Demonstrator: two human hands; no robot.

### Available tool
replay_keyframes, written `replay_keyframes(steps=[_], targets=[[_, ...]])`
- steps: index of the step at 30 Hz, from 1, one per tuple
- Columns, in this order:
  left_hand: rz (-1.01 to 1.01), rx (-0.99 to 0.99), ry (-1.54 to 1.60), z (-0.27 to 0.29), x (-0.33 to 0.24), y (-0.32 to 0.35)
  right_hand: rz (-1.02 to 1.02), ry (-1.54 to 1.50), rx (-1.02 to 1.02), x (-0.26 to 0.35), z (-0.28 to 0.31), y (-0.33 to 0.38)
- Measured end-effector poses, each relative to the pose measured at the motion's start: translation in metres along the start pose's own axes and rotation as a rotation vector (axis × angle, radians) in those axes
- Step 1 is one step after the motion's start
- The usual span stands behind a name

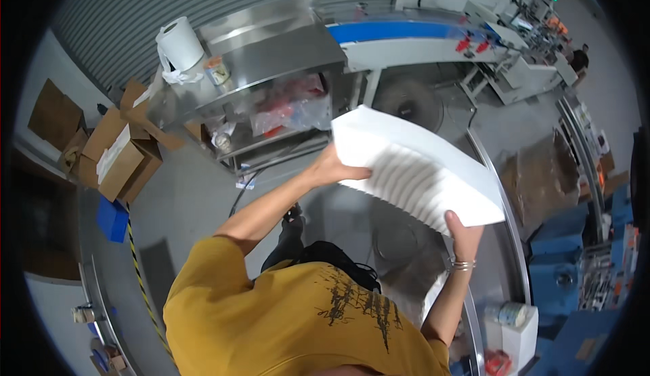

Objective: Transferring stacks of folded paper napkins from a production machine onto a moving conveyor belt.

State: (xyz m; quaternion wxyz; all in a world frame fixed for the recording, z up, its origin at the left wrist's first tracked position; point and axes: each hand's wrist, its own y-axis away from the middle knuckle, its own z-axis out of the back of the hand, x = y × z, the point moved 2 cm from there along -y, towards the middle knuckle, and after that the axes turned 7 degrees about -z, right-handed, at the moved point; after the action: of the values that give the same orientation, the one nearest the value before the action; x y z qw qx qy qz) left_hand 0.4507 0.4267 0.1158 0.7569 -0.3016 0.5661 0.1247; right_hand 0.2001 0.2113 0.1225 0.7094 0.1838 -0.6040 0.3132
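Observation:
Between my two hands is a long white stack point(413, 152) of what look like thin folded pieces. Its upper face is smooth, and the side towards me shows many ridges. My left hand point(333, 167) grips its left end, with the thumb lying on the ridged side. At the right end my right hand point(466, 235) is closed on it, thumb up on the ridges and the other fingers hidden beneath. The stack is held up in the air, tilted down to the right. I cannot make out whether the pieces are loose or joined.
A steel table point(284, 54) ahead carries a white paper roll point(180, 44) and a small jar point(217, 71). A blue conveyor point(399, 32) runs right towards a machine point(521, 44). Open cardboard boxes point(128, 162) stand left. A metal rail point(504, 227) curves past my right; a white bin point(528, 342) stands beyond.

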Motion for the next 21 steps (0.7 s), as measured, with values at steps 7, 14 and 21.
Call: replay_keyframes(steps=[7, 14, 21], targets=[[0.193, -0.235, 0.121, 0.185, 0.066, -0.005, -0.107, 0.078, 0.282, 0.019, -0.209, -0.119], [0.407, -0.416, 0.213, 0.342, 0.121, -0.030, -0.166, -0.137, 0.581, 0.036, -0.387, -0.237], [0.721, -0.348, 0.334, 0.421, 0.184, -0.054, -0.298, -0.005, 0.814, 0.021, -0.487, -0.357]])
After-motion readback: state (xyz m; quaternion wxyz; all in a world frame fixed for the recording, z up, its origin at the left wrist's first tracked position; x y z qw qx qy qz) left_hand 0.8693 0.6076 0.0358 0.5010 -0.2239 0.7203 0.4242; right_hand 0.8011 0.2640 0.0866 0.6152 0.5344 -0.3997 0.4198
